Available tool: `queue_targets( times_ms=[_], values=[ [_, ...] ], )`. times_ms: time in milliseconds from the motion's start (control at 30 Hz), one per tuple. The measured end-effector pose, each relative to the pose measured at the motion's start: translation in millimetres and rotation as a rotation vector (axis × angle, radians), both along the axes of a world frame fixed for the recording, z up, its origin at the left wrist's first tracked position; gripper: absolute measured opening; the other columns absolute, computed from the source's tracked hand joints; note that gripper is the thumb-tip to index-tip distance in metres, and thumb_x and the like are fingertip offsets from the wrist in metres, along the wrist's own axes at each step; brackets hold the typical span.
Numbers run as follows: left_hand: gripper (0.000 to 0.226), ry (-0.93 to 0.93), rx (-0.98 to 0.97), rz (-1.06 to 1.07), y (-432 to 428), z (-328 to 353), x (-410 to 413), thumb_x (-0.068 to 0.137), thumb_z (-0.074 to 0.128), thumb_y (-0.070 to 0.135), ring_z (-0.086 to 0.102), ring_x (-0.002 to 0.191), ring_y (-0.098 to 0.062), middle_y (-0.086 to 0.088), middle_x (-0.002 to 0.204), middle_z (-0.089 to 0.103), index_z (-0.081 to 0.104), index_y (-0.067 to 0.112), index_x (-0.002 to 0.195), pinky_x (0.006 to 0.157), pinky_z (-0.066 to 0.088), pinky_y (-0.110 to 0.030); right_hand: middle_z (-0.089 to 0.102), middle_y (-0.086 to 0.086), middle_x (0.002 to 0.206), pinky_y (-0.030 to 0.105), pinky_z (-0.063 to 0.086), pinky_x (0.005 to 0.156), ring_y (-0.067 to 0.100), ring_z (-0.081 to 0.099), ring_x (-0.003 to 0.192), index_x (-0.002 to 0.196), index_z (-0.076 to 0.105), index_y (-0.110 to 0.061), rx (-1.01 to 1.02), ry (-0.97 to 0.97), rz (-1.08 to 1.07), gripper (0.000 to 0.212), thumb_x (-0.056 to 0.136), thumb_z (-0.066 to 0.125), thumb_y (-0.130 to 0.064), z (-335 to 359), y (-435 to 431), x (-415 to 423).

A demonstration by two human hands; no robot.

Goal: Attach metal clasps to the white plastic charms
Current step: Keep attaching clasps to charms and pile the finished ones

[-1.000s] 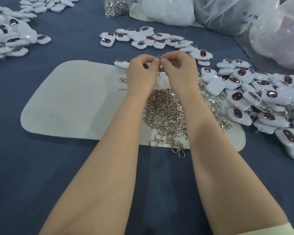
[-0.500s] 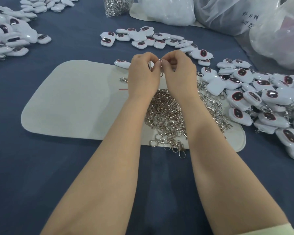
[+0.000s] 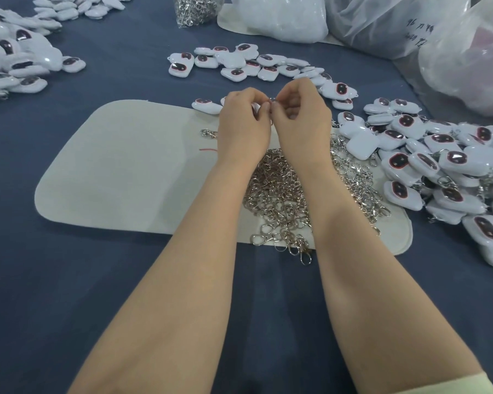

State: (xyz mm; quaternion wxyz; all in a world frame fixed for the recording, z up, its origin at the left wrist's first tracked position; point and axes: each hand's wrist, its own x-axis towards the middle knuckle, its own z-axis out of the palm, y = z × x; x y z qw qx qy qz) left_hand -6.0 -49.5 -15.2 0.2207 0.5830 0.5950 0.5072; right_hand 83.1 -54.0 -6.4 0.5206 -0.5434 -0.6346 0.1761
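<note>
My left hand [image 3: 244, 123] and my right hand [image 3: 299, 118] meet fingertip to fingertip above the white felt mat [image 3: 120, 172]. Between them they pinch a small metal clasp ring [image 3: 271, 100]. A white charm [image 3: 255, 107] shows partly inside my left hand's fingers; most of it is hidden. Below my wrists a heap of loose metal clasps [image 3: 285, 200] lies on the mat. A big pile of white charms with dark red windows [image 3: 439, 172] lies to the right, some with clasps on them.
More charms lie in a row behind my hands [image 3: 239, 64] and in a pile at far left [image 3: 15, 61]. A clear bag of clasps [image 3: 194, 9] and large plastic bags [image 3: 410, 27] stand at the back. The table has a dark blue cloth [image 3: 69, 280].
Both hands have shifted very slightly, keeping their pinch on the clasp ring and charm; the ring sits a little lower between the fingertips than a second ago.
</note>
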Motion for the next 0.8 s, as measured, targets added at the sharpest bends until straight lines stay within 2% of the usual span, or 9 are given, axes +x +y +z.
queue_targets(
  times_ms=[300,500,667,800],
  values=[
    [0.014,0.041,-0.005,0.029,-0.2,-1.7,0.0,0.094,0.05,0.014,0.046,0.083,-0.008,-0.006,0.111,0.059,0.063,0.012,0.099,0.069,0.03,-0.016,0.054,-0.013,0.073,0.01,0.042,0.066,-0.002,0.048,0.063,0.085,0.054,-0.015,-0.033,-0.018,0.011,0.013,0.084,0.058,-0.003,-1.6,2.5,-0.7],
    [0.016,0.112,0.006,0.049,-3.1,-1.0,-0.3,0.094,0.048,0.012,0.052,0.092,-0.014,-0.004,0.114,0.056,0.062,0.008,0.101,0.074,0.033,-0.018,0.058,-0.006,0.08,0.01,0.041,0.068,-0.002,0.048,0.065,0.093,0.061,-0.006,-0.062,-0.041,-0.005,0.011,0.084,0.057,-0.002,-4.9,3.9,-1.3],
    [0.017,0.143,0.011,0.051,-4.8,0.2,0.1,0.094,0.047,0.011,0.055,0.099,-0.019,-0.005,0.115,0.055,0.062,0.008,0.101,0.076,0.035,-0.022,0.056,-0.005,0.081,0.019,0.042,0.07,0.005,0.047,0.068,0.088,0.054,-0.014,-0.08,-0.054,0.022,0.012,0.084,0.056,-0.003,-5.2,3.7,-0.8],
    [0.017,0.156,0.006,0.045,-4.2,-0.8,0.1,0.094,0.046,0.011,0.055,0.098,-0.018,-0.004,0.115,0.055,0.062,0.008,0.101,0.074,0.034,-0.021,0.055,0.0,0.079,0.021,0.04,0.066,0.006,0.042,0.064,0.083,0.05,-0.014,-0.055,-0.076,0.046,0.015,0.082,0.055,0.0,-5.6,2.0,-0.1]
  ],
)
